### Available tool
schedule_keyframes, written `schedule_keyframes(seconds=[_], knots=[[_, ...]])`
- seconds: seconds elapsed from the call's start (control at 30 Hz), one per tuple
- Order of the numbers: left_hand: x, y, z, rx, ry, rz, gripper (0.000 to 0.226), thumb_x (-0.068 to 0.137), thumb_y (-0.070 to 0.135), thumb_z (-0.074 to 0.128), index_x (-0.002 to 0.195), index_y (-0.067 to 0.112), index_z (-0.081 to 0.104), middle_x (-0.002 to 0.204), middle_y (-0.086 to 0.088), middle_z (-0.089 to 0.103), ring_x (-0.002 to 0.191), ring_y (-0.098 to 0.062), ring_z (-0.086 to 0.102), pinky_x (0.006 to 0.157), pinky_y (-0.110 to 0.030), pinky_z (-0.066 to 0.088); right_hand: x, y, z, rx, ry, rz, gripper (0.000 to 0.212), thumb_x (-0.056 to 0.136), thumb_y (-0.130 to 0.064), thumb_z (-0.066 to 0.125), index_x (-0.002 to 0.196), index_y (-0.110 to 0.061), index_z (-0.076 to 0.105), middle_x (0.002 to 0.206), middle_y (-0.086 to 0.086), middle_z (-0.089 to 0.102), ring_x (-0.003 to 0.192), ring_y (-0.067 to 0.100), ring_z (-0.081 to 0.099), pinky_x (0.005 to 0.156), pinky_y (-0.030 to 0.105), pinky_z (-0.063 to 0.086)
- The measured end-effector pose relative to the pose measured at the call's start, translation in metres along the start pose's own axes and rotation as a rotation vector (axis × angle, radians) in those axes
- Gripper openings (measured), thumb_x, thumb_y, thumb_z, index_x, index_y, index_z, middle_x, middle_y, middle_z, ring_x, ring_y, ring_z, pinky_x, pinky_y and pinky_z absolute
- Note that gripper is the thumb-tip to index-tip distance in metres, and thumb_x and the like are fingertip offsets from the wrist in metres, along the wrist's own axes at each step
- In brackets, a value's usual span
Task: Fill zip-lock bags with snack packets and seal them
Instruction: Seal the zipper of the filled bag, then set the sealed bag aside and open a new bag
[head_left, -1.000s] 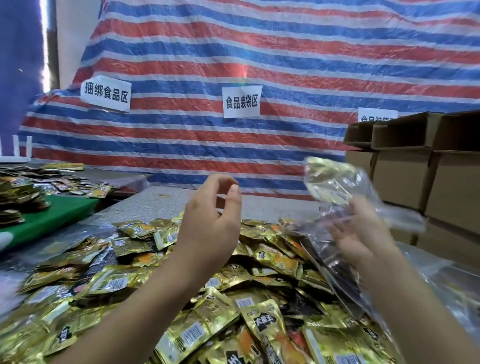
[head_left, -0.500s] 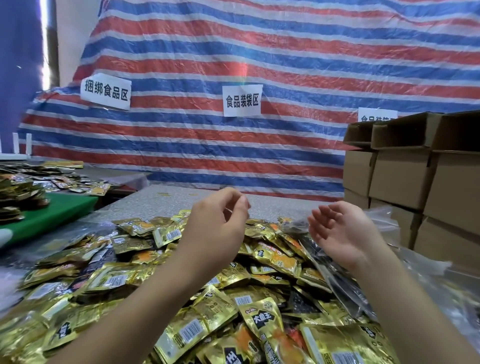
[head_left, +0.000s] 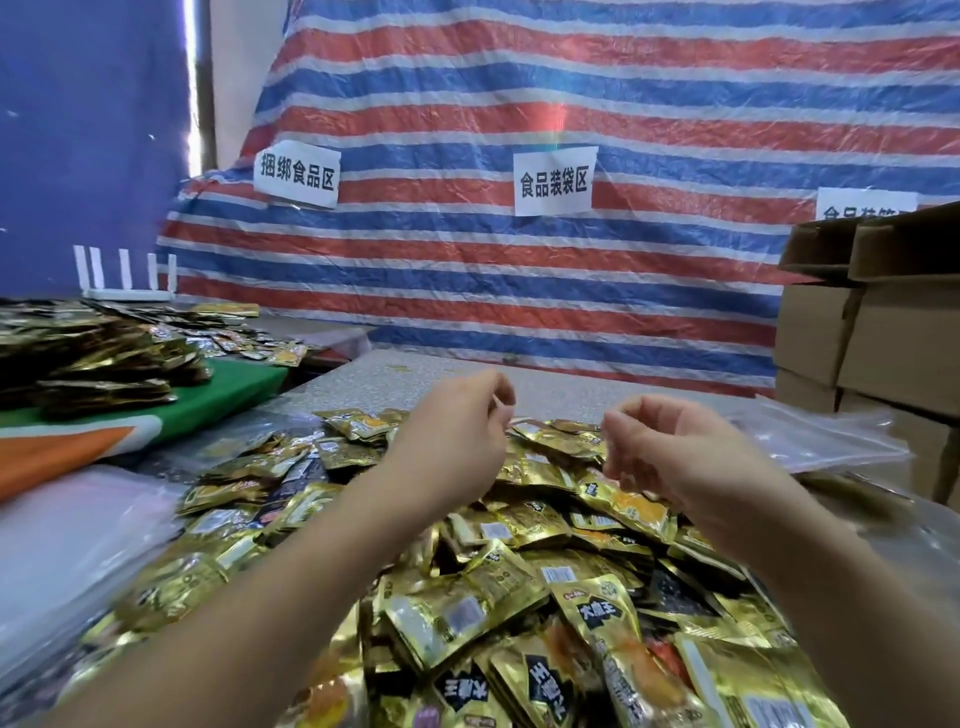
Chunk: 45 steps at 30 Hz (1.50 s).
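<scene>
A big heap of gold snack packets covers the table in front of me. My left hand and my right hand hover side by side above the heap's far end, fingers loosely curled, and I see nothing in either. Clear zip-lock bags lie flat on the table to the right of my right hand. Another stack of clear bags lies at the near left.
Stacked cardboard boxes stand at the right edge. A green board on the left carries piles of packets. A striped tarp with paper signs hangs behind the grey table.
One second ago my right hand held up a clear bag with packets in it; it no longer holds the bag. Both hands have drawn closer together above the heap.
</scene>
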<state>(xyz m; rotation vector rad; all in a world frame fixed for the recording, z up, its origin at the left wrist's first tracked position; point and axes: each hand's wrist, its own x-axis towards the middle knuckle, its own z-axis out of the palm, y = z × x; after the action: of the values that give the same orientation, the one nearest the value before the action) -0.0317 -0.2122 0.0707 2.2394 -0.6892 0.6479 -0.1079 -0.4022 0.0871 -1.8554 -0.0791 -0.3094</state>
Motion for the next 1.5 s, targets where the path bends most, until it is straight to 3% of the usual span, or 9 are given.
schedule_keyframes(seconds=[0.17, 0.27, 0.47, 0.6, 0.83, 1.03, 1.13, 1.3, 1.5], knots=[[0.005, -0.075, -0.034, 0.304, 0.004, -0.232, 0.046, 0.104, 0.035, 0.042, 0.067, 0.015, 0.059, 0.063, 0.008, 0.058, 0.051, -0.012, 0.053, 0.046, -0.027, 0.034, -0.005, -0.006, 0.007, -0.117, 0.059, -0.021, 0.046, 0.098, -0.045, 0.045, 0.069, -0.01, 0.054, 0.046, -0.001, 0.054, 0.045, 0.01, 0.052, 0.065, 0.035, 0.04], [-0.004, -0.124, -0.058, 0.458, 0.032, -0.402, 0.057, 0.105, 0.045, 0.031, 0.059, 0.015, 0.048, 0.061, -0.002, 0.053, 0.059, -0.024, 0.052, 0.053, -0.031, 0.036, -0.004, -0.009, 0.01, -0.069, 0.115, -0.027, 0.059, 0.101, -0.047, 0.039, 0.054, -0.014, 0.047, 0.041, 0.001, 0.05, 0.041, 0.012, 0.053, 0.065, 0.036, 0.039], [-0.039, -0.189, -0.088, 0.848, -0.209, -0.743, 0.021, 0.098, 0.027, 0.048, 0.085, 0.016, 0.059, 0.1, -0.005, 0.062, 0.097, -0.028, 0.059, 0.085, -0.034, 0.047, -0.006, -0.004, 0.016, -0.054, -0.015, -0.032, 0.047, 0.102, -0.033, 0.046, 0.064, -0.007, 0.054, 0.047, 0.004, 0.053, 0.045, 0.016, 0.056, 0.058, 0.034, 0.041], [-0.056, -0.216, -0.099, 0.817, -0.33, -0.976, 0.048, 0.1, 0.036, 0.043, 0.134, 0.004, 0.053, 0.142, -0.019, 0.049, 0.131, -0.039, 0.046, 0.109, -0.053, 0.037, -0.008, -0.005, 0.02, -0.086, -0.081, -0.026, 0.034, 0.102, -0.024, 0.047, 0.076, -0.004, 0.057, 0.054, 0.002, 0.058, 0.049, 0.014, 0.059, 0.061, 0.034, 0.045], [-0.071, -0.22, -0.088, 0.865, -0.306, -0.816, 0.034, 0.1, 0.036, 0.047, 0.108, 0.01, 0.068, 0.107, -0.009, 0.069, 0.101, -0.026, 0.065, 0.087, -0.033, 0.053, -0.01, -0.01, 0.018, -0.142, -0.108, -0.033, 0.032, 0.101, -0.024, 0.05, 0.078, -0.004, 0.058, 0.058, 0.003, 0.06, 0.053, 0.016, 0.06, 0.063, 0.036, 0.047], [-0.074, -0.226, -0.088, 0.781, -0.218, -1.027, 0.059, 0.097, 0.037, 0.047, 0.141, -0.003, 0.041, 0.141, -0.026, 0.045, 0.124, -0.039, 0.049, 0.105, -0.044, 0.044, -0.01, -0.009, 0.016, -0.151, -0.135, -0.049, 0.031, 0.101, -0.027, 0.052, 0.082, -0.003, 0.059, 0.059, 0.003, 0.06, 0.056, 0.017, 0.061, 0.063, 0.035, 0.047], [-0.077, -0.232, -0.09, 0.792, -0.311, -0.859, 0.033, 0.096, 0.026, 0.05, 0.118, 0.006, 0.064, 0.113, -0.01, 0.065, 0.104, -0.024, 0.063, 0.094, -0.035, 0.052, -0.009, -0.009, 0.016, -0.152, -0.145, -0.05, 0.031, 0.1, -0.028, 0.052, 0.086, -0.003, 0.061, 0.06, 0.002, 0.062, 0.055, 0.016, 0.061, 0.062, 0.034, 0.047], [-0.073, -0.219, -0.091, 0.852, -0.274, -0.766, 0.014, 0.091, 0.014, 0.058, 0.099, 0.007, 0.067, 0.08, -0.001, 0.058, 0.089, -0.024, 0.065, 0.079, -0.031, 0.056, -0.009, -0.009, 0.016, -0.155, -0.154, -0.051, 0.03, 0.099, -0.029, 0.053, 0.088, -0.002, 0.062, 0.06, 0.001, 0.063, 0.055, 0.016, 0.061, 0.063, 0.036, 0.047], [-0.062, -0.193, -0.086, 0.732, -0.101, -0.73, 0.031, 0.094, 0.005, 0.044, 0.12, 0.007, 0.061, 0.104, -0.009, 0.066, 0.091, -0.026, 0.064, 0.066, -0.033, 0.051, -0.009, -0.01, 0.015, -0.155, -0.159, -0.053, 0.031, 0.1, -0.028, 0.053, 0.088, -0.002, 0.062, 0.059, 0.001, 0.062, 0.054, 0.015, 0.061, 0.061, 0.033, 0.047]])
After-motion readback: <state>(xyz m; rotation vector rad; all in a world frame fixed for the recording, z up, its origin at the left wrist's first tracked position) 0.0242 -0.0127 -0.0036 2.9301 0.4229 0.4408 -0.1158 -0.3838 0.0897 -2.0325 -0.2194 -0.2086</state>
